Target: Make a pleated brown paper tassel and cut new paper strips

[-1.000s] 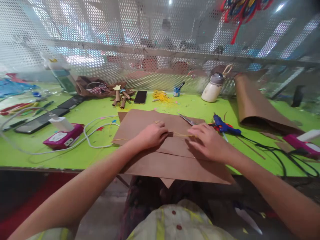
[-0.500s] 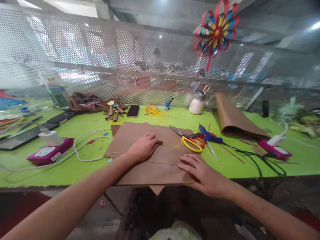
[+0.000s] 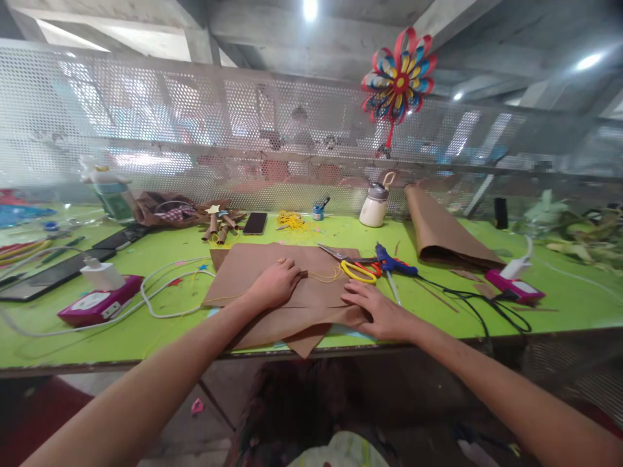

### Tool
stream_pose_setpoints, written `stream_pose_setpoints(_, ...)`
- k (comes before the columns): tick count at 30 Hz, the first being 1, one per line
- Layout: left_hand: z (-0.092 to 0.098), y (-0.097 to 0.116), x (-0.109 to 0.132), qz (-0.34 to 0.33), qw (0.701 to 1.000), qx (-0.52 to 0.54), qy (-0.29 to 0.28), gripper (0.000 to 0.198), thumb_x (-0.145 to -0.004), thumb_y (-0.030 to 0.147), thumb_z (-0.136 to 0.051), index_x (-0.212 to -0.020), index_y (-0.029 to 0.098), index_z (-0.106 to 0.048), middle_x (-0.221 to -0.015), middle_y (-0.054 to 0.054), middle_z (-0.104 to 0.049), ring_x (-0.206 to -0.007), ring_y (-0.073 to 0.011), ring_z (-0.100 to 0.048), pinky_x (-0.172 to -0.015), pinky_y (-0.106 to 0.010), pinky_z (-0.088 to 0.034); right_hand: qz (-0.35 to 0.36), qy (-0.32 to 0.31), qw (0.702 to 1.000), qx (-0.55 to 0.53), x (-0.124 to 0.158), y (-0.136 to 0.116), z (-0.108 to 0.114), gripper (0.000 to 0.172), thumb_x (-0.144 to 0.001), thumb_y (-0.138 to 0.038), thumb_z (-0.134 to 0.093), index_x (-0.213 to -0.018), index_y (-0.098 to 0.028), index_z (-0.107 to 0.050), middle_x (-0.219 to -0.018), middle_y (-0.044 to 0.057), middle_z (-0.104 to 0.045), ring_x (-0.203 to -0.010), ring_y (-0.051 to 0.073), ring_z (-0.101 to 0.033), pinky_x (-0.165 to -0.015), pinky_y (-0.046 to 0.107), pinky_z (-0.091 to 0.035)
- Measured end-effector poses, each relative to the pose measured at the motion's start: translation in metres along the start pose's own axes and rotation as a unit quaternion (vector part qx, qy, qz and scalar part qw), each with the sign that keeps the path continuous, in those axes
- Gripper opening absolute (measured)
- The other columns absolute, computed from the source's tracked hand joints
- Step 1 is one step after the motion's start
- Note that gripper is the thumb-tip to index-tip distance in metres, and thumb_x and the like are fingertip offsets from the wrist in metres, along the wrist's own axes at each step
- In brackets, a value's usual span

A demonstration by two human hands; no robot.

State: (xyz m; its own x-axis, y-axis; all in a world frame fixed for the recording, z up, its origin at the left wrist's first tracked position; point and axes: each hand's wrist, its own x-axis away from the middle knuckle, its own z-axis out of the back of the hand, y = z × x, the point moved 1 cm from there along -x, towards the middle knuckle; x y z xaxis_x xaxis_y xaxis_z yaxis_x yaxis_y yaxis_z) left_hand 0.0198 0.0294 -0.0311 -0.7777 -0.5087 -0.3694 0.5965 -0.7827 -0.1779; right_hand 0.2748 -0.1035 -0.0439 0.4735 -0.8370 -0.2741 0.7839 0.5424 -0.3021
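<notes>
A folded sheet of brown paper [image 3: 248,263] lies before me on the green table. My left hand [image 3: 277,284] rests on it with fingers curled together over a small brown paper roll [image 3: 304,274], whose end pokes out past the fingertips. Thin yellow string [image 3: 324,279] trails from there to the right. At the sheet's front right edge, my right hand [image 3: 377,310] pinches the front flap [image 3: 277,321], which bows up off the table; the thumb is partly hidden. Just beyond that hand lie yellow-handled scissors [image 3: 359,271] and a blue glue gun [image 3: 394,261].
Purple power strips [image 3: 104,299] with cables flank the work on both sides. Farther back are a phone [image 3: 255,224], small paper rolls [image 3: 222,228], yellow string scraps [image 3: 291,220], a white bottle [image 3: 374,206] and a large brown paper roll [image 3: 442,230]. A paper flower [image 3: 400,83] hangs above the mesh.
The front flap has risen and curved up at my right hand, showing a pointed corner beneath. My left hand stays on the small roll. The view has tilted up.
</notes>
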Motion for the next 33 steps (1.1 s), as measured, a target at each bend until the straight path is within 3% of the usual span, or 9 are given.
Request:
stream_pose_setpoints(5, -0.003, -0.01, -0.012, 0.038, 0.999, 0.034, -0.017, 0.04, -0.095, 0.036, -0.033, -0.093, 0.015, -0.067, -0.091, -0.011, -0.059, -0.088, -0.0217, -0.054, -0.082, -0.034, -0.043, 0.001, 0.017, 1.0, -0.005, -0.019, 0.013, 0.006, 0.044, -0.074, -0.021, -0.063, -0.117, -0.013, -0.061, -0.131, 0.018, -0.055, -0.126, 0.028, -0.046, -0.105, 0.047, -0.034)
stream_pose_setpoints(10, 0.003, -0.028, -0.023, 0.075, 0.98, 0.147, -0.108, 0.04, -0.091, 0.042, -0.041, -0.109, 0.017, -0.067, -0.098, -0.01, -0.067, -0.085, -0.0197, -0.06, -0.076, -0.028, -0.044, -0.052, -0.042, 0.998, 0.015, -0.021, 0.007, 0.033, 0.027, -0.081, -0.024, -0.057, -0.103, -0.016, -0.069, -0.103, 0.011, -0.071, -0.095, 0.024, -0.063, -0.087, 0.036, -0.045)
stream_pose_setpoints(17, 0.015, -0.041, -0.036, 0.037, 0.952, 0.228, -0.201, 0.042, -0.085, 0.045, -0.05, -0.115, 0.021, -0.067, -0.113, -0.004, -0.069, -0.089, -0.0167, -0.062, -0.077, -0.021, -0.043, -0.088, -0.07, 0.992, 0.056, -0.051, 0.012, 0.063, 0.036, -0.09, -0.037, -0.045, -0.099, -0.016, -0.073, -0.078, 0.002, -0.072, -0.067, 0.015, -0.059, -0.064, 0.025, -0.038)
stream_pose_setpoints(27, 0.023, -0.045, -0.028, 0.045, 0.931, 0.281, -0.228, 0.046, -0.082, 0.031, -0.049, -0.125, 0.016, -0.058, -0.128, -0.009, -0.06, -0.106, -0.0188, -0.06, -0.088, -0.024, -0.044, -0.097, -0.011, 0.993, 0.073, -0.07, 0.014, 0.064, 0.035, -0.09, -0.037, -0.045, -0.093, -0.016, -0.073, -0.083, 0.005, -0.073, -0.072, 0.018, -0.059, -0.064, 0.025, -0.039)
stream_pose_setpoints(30, 0.022, -0.037, -0.029, 0.055, 0.933, 0.275, -0.226, 0.045, -0.084, 0.038, -0.047, -0.12, 0.015, -0.06, -0.126, -0.01, -0.062, -0.105, -0.0211, -0.06, -0.089, -0.027, -0.044, -0.094, 0.036, 0.986, 0.136, -0.069, 0.015, 0.059, 0.033, -0.091, -0.034, -0.046, -0.089, -0.016, -0.073, -0.085, 0.007, -0.072, -0.077, 0.019, -0.059, -0.068, 0.027, -0.04)
stream_pose_setpoints(33, 0.026, -0.028, -0.026, 0.056, 0.932, 0.306, -0.188, 0.049, -0.086, 0.049, -0.043, -0.114, 0.013, -0.061, -0.12, -0.01, -0.064, -0.102, -0.0228, -0.06, -0.088, -0.029, -0.044, -0.066, 0.09, 0.975, 0.192, -0.063, 0.019, 0.047, 0.029, -0.091, -0.029, -0.049, -0.081, -0.014, -0.073, -0.082, 0.01, -0.069, -0.079, 0.021, -0.058, -0.072, 0.03, -0.041)
